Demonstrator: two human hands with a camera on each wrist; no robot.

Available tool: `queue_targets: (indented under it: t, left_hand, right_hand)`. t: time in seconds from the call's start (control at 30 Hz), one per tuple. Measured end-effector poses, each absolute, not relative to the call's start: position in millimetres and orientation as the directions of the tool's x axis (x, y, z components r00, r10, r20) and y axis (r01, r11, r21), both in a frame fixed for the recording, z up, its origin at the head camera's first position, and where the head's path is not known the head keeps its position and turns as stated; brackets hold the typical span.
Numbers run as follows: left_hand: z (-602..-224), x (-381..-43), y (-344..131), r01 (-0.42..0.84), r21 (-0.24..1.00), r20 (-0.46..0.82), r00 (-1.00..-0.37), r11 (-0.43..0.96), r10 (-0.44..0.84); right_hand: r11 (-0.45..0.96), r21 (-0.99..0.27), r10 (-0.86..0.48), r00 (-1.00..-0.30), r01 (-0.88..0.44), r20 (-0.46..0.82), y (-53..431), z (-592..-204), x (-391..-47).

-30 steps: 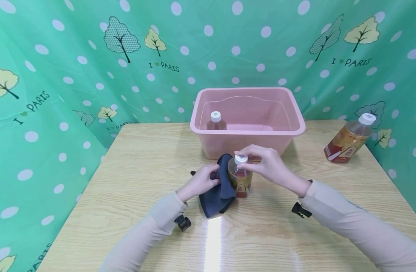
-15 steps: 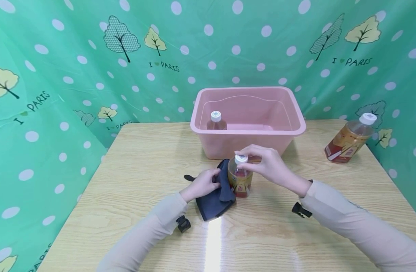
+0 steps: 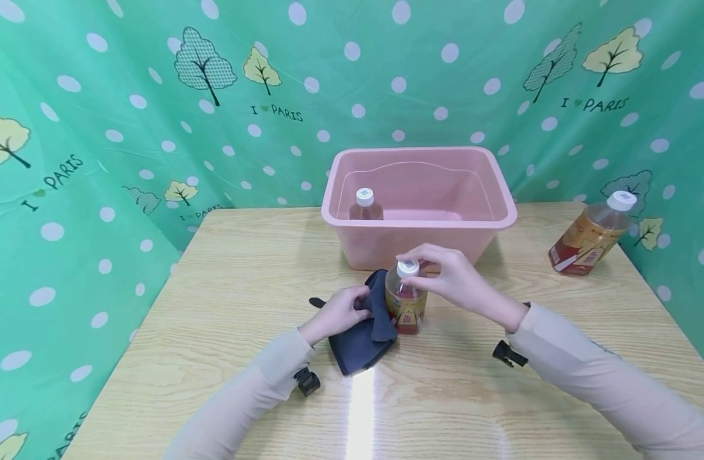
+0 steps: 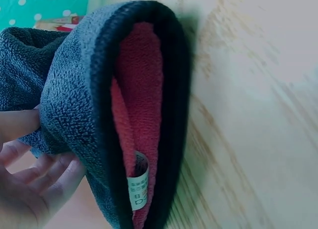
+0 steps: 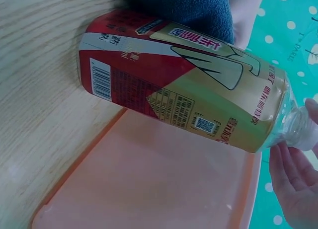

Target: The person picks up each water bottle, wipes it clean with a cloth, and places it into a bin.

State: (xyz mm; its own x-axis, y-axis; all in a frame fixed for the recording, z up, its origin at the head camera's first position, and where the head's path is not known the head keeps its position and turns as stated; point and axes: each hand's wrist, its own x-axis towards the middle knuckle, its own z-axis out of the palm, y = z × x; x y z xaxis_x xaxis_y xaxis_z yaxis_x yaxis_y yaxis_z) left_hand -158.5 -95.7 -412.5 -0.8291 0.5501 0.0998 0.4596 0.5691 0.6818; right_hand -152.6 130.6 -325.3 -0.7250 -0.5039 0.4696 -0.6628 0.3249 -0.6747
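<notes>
My left hand point(image 3: 336, 314) pinches a dark blue towel cloth point(image 3: 358, 348) with black edging, and presses it against the left side of a drink bottle point(image 3: 407, 308). The left wrist view reveals the cloth's red inner side point(image 4: 141, 85) and a small white tag point(image 4: 138, 189). That bottle stands upright on the table in front of the pink bin; its label is red and gold. At the white cap point(image 3: 408, 268), the fingers and thumb of my right hand point(image 3: 451, 276) hold it from above. Part of the bottle's left side is hidden by the cloth.
Behind the bottle is the pink bin point(image 3: 418, 224), with another white-capped bottle point(image 3: 366, 209) in its left end. A third bottle point(image 3: 590, 237) stands near the table's right edge. A green polka-dot curtain point(image 3: 398, 83) hangs behind the wooden table point(image 3: 214, 306).
My left hand has shifted slightly left and down along the bottle's side, and the cloth has slid lower with it. The right hand and bottle have stayed in place.
</notes>
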Motion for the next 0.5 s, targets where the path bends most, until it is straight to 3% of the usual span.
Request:
queue_targets:
  t: [0.27,0.5]
  left_hand:
    - [-407.5,-154.5,-102.7,0.493,0.657,0.155,-0.828,0.57,0.538]
    - [-403.3,-150.9,-110.1,0.473,0.684,0.163,-0.841,0.555,0.516]
  right_hand:
    - [0.361,-0.636,-0.524,-0.713,-0.682,0.466,131.1,-321.5,-150.8]
    - [0.451,-0.559,-0.461,-0.717,-0.696,0.522,125.1,-318.9,-146.7]
